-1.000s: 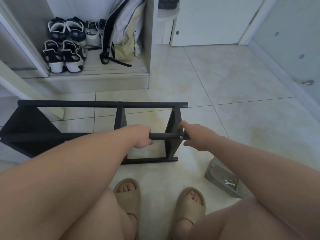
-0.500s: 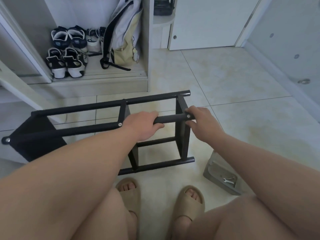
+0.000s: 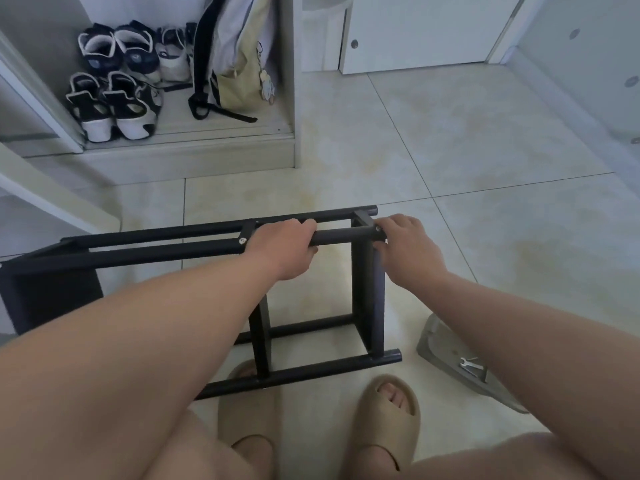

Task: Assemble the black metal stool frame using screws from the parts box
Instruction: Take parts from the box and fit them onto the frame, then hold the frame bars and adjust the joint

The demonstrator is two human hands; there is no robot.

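The black metal stool frame (image 3: 367,299) stands on the tiled floor in front of me, its tubes running left to right. My left hand (image 3: 282,245) grips the near top tube just right of a silver screw (image 3: 242,241). My right hand (image 3: 407,244) holds the right end of that same tube, at the corner where another screw head shows. The grey parts box (image 3: 446,355) lies on the floor to the right, half hidden by my right forearm, with a small silver wrench (image 3: 469,363) inside it.
My two feet in beige slides (image 3: 388,414) stand right below the frame. A low cabinet with shoes (image 3: 114,98) and a backpack (image 3: 239,53) is at the back left. A white door (image 3: 422,29) and open tile floor lie beyond on the right.
The frame has been turned and pulled nearer to me; its lower tubes now sit close to my feet. Both hands kept their hold on the top tube.
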